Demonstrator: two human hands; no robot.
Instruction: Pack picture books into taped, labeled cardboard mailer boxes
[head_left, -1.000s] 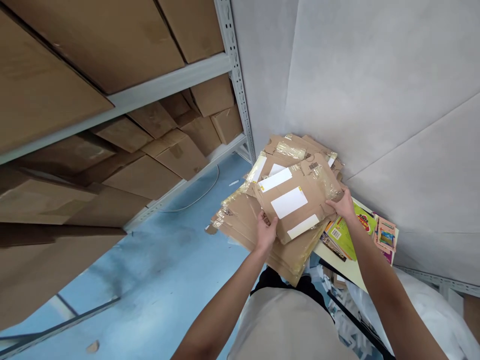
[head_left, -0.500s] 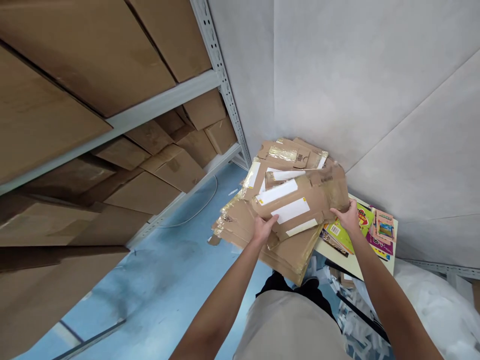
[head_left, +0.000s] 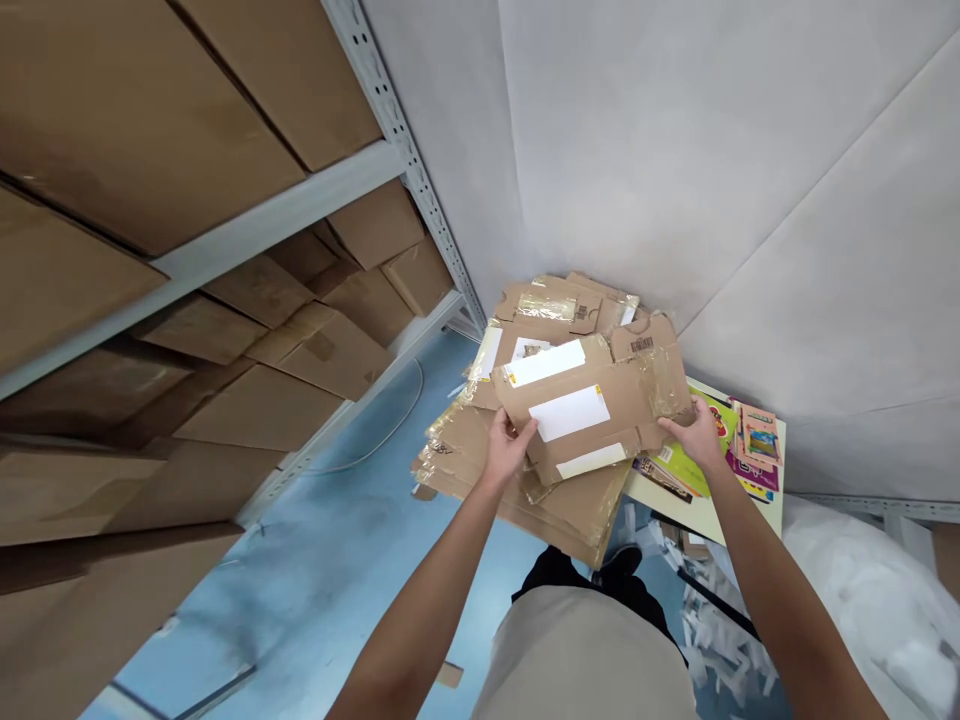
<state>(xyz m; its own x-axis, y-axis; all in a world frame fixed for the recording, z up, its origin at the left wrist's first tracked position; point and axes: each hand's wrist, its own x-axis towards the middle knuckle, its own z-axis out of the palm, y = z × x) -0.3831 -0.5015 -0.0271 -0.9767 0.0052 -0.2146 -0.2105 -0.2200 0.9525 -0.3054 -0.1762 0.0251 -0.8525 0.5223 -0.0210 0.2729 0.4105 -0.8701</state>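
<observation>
A flattened cardboard box (head_left: 611,395) with white labels, a barcode and clear tape lies tilted between my hands, above a pile of other flattened cardboard (head_left: 551,510). Its left end is pinched by my left hand (head_left: 507,446), thumb on top near a white label. At the right end my right hand (head_left: 694,432) grips the taped edge, thumb on the upper face. The fingers beneath the cardboard are hidden. Taped flaps stick out along the left side of the pile.
Right of the pile, colourful booklets (head_left: 754,450) lie on a pale tabletop (head_left: 701,512). Shelving (head_left: 277,215) full of cartons (head_left: 259,420) stands at left, and a grey wall (head_left: 675,150) is behind. Paper scraps (head_left: 724,640) and a white plastic bag (head_left: 862,590) sit low on the right.
The flattened box now lies flatter, with its barcode end more spread out. Another labelled piece just behind it is now largely covered. The view has shifted slightly; both hands keep their grip.
</observation>
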